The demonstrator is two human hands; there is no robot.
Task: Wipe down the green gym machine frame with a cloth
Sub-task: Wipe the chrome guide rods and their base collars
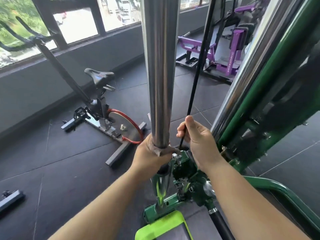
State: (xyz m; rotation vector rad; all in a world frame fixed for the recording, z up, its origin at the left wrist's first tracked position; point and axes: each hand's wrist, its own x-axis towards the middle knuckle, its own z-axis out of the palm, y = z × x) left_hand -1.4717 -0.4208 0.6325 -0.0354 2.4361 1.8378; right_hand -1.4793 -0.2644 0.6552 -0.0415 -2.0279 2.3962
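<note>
Head view, step in hand: wiping the chrome guide post (160, 75) of the green machine frame (270, 108), near the post's lower end; judged as mid-task, with the painted green parts probably yet to do.

Head view, left hand (150, 156): clenched round the chrome guide post with the cloth (161, 149) wrapped between palm and metal; only a greyish, crumpled edge of cloth showing at the top of the fist.

Head view, right hand (199, 141): just beside the post, to its right; thumb and fingers pinching the thin black cable (199, 66), thumb tip pointing up along it.

Head view, cable: running from the pinch up and away, and down into the green carriage directly below the post's lower end.

Head view, frame: slanting green upright well to the right of the post, green base bracket and a bright green pad (164, 227) below it, near the bottom edge.

Head view, surroundings: exercise bike (102, 108) on the dark floor to the left of the post; purple machine (223, 54) beyond it, to the right.

Next move, as a judgement: sliding the cloth-wrapped grip along the post, or shifting the cloth across to the green upright; calls for a firm, even squeeze, the cable kept aside, and fingers kept clear of the carriage hardware beneath the post.
</note>
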